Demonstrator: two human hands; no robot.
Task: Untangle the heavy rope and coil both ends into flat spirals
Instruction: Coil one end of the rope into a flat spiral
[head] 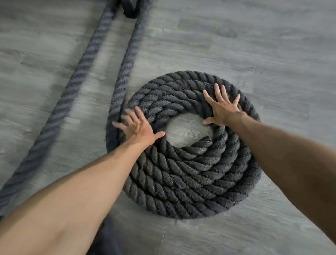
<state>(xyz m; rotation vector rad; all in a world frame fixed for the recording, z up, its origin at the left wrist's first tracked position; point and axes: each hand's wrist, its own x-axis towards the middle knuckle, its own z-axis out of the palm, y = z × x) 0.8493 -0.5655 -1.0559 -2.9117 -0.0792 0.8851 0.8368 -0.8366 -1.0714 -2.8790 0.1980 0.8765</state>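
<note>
A thick black twisted rope lies on the grey floor. One end is wound into a flat spiral (191,176) of several turns, with a bare patch of floor in its centre and the rope tip (205,141) at the inner edge. My left hand (138,128) presses flat on the spiral's left side, fingers spread. My right hand (223,109) lies flat on the upper right turns, fingers spread too. From the spiral's left edge a straight strand (125,64) runs away toward the top. A second strand (74,85) runs beside it, down to the lower left.
A black anchor block (131,1) sits at the top where the two strands meet. Grey wood-look flooring (278,45) surrounds the rope. Dark clothing (105,240) shows at the bottom edge between my arms.
</note>
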